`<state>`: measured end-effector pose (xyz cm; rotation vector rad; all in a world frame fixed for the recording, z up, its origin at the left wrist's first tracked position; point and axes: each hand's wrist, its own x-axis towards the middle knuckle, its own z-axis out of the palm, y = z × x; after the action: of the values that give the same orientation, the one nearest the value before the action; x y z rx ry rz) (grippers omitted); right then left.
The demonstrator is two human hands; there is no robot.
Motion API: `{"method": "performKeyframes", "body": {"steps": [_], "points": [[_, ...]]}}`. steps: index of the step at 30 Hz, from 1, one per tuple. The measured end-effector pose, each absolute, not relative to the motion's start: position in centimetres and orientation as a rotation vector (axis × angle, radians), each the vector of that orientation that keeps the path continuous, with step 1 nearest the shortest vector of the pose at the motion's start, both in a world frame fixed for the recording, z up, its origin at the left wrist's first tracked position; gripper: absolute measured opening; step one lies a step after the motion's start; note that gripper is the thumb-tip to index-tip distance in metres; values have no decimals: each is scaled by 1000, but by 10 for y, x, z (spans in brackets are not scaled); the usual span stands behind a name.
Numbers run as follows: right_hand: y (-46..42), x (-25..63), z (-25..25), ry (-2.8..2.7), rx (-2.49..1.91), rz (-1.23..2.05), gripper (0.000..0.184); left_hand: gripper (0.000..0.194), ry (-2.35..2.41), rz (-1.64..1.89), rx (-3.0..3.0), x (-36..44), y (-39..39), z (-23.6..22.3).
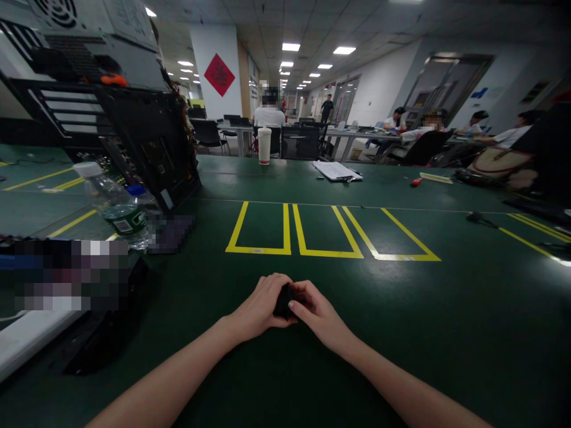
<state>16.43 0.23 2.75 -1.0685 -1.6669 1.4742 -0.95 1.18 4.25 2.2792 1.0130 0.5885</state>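
My left hand (261, 306) and my right hand (317, 312) meet low in the middle of the view, resting on the green table mat (401, 333). Both are closed around a small black object (284, 301) held between them; its shape is mostly hidden by my fingers. Just beyond the hands, yellow tape outlines (321, 235) mark three boxes on the mat.
An open black computer case (134, 131) stands at the left with a plastic water bottle (116, 205) lying beside it. A white cup (264, 145), a clipboard with papers (336, 170) and a red-handled screwdriver (416, 182) lie farther back. People sit at desks beyond.
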Motion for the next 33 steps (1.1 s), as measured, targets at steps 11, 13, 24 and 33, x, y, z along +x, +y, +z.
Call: {"method": "performKeyframes", "body": {"steps": [11,13,24,33], "points": [[5,163,27,-1637,-1023,1475,16,52,1006,592,2271,-9,13,42],[5,163,28,-1653,-1059,1476,19,52,1006,589,2258,-9,13,43],[4,165,22,-1731,-1032,1299,12,54,1000,607,2280,-9,12,43],[5,166,26,-1720,-1050,1454,19,54,1010,592,2287,-9,13,43]]}}
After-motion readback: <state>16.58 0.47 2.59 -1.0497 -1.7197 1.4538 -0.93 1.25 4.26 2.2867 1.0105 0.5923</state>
